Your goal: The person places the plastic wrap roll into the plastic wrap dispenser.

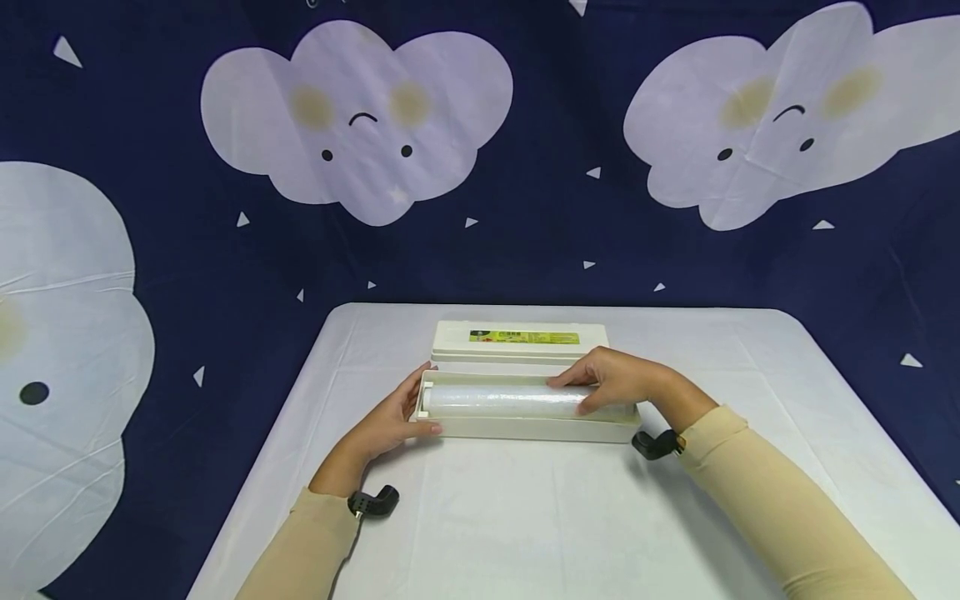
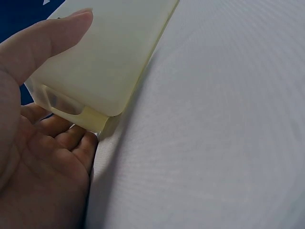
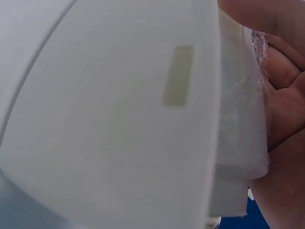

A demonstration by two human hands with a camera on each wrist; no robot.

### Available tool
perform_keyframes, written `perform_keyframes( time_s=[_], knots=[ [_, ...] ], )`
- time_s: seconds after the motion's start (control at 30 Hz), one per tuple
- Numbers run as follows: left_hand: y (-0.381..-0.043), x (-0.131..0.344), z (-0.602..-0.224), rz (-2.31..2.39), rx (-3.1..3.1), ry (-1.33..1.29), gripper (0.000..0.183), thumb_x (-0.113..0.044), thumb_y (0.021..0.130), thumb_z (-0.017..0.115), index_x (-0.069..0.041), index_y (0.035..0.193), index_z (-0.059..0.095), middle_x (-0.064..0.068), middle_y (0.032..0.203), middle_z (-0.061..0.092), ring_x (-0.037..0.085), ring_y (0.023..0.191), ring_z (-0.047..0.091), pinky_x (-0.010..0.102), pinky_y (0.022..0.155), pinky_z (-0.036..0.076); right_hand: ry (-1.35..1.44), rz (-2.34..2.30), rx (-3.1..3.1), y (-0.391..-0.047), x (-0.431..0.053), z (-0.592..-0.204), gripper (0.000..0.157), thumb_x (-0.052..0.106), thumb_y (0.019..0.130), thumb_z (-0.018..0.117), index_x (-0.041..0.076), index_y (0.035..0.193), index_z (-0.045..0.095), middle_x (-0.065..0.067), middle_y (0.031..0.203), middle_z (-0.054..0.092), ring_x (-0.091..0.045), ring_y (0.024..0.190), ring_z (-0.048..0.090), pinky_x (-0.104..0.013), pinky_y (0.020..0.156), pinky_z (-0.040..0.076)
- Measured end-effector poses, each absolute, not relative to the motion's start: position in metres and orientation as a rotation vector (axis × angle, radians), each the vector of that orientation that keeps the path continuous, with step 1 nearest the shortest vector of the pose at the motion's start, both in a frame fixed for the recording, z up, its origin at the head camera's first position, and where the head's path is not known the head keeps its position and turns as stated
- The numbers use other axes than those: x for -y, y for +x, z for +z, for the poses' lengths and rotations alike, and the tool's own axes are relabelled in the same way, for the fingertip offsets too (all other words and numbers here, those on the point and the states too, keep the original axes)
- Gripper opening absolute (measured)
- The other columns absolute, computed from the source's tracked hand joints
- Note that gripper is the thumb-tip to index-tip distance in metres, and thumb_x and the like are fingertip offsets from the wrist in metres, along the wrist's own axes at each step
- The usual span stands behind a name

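Observation:
A long cream plastic box (image 1: 525, 428) lies lidless on the table, with a roll of cling film (image 1: 495, 400) inside it. My left hand (image 1: 386, 427) grips the box's left end, thumb along the front wall and fingers round the end and back. In the left wrist view the thumb (image 2: 71, 33) lies on the box's smooth front face (image 2: 109, 62). Over the right part of the roll, my right hand (image 1: 618, 385) holds the film between thumb and fingers. Wrinkled clear film (image 3: 243, 105) shows beneath that hand in the right wrist view, beside the box wall (image 3: 105, 119).
Just behind the box lies its cream lid (image 1: 517, 343), which carries a yellow-green label (image 1: 525, 337). A white cloth covers the table (image 1: 510, 525). Behind the table hangs a dark blue curtain (image 1: 555, 242) printed with clouds.

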State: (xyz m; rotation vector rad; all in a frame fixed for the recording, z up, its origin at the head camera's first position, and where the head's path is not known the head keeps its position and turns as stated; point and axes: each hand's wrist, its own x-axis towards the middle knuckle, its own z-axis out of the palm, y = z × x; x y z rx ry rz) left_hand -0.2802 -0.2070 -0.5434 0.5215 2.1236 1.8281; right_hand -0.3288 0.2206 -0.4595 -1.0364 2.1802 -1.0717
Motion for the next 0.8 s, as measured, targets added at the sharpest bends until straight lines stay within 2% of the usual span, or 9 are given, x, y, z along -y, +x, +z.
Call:
perform_keyframes(
  time_s=[0.13, 0.37, 0.67, 0.8],
  knots=[
    [-0.28, 0.207, -0.543, 1.828, -2.124, 0.517, 0.115, -0.001, 0.083, 0.09, -0.014, 0.17, 0.016, 0.011, 0.17, 0.027, 0.027, 0.155, 0.024, 0.031, 0.122, 0.023, -1.026, -1.078, -2.185, -0.327, -0.22, -0.46, 0.056, -0.004, 0.082, 0.086, 0.001, 0.136, 0.07, -0.012, 0.138, 0.065, -0.026, 0.129, 0.06, -0.038, 0.108, 0.048],
    [-0.28, 0.206, -0.544, 1.827, -2.122, 0.515, 0.116, -0.001, 0.083, 0.09, -0.013, 0.17, 0.015, 0.012, 0.171, 0.026, 0.026, 0.155, 0.024, 0.028, 0.121, 0.024, -1.028, -1.05, -2.223, -0.327, -0.222, -0.465, 0.057, -0.004, 0.081, 0.087, 0.002, 0.136, 0.07, -0.01, 0.14, 0.063, -0.025, 0.13, 0.059, -0.034, 0.107, 0.049],
    [-0.28, 0.206, -0.544, 1.824, -2.137, 0.515, 0.116, -0.001, 0.082, 0.09, -0.014, 0.17, 0.016, 0.011, 0.17, 0.027, 0.026, 0.155, 0.025, 0.027, 0.121, 0.024, -1.03, -1.04, -2.234, -0.328, -0.223, -0.47, 0.057, -0.004, 0.082, 0.086, 0.002, 0.136, 0.07, -0.008, 0.141, 0.064, -0.025, 0.131, 0.059, -0.038, 0.109, 0.048],
    [-0.28, 0.207, -0.545, 1.826, -2.135, 0.517, 0.116, -0.001, 0.082, 0.09, -0.014, 0.17, 0.015, 0.011, 0.17, 0.027, 0.026, 0.155, 0.025, 0.026, 0.12, 0.025, -1.038, -1.035, -2.235, -0.328, -0.223, -0.469, 0.057, -0.004, 0.082, 0.086, 0.002, 0.136, 0.07, -0.007, 0.141, 0.064, -0.024, 0.131, 0.059, -0.036, 0.108, 0.048]
  ],
)
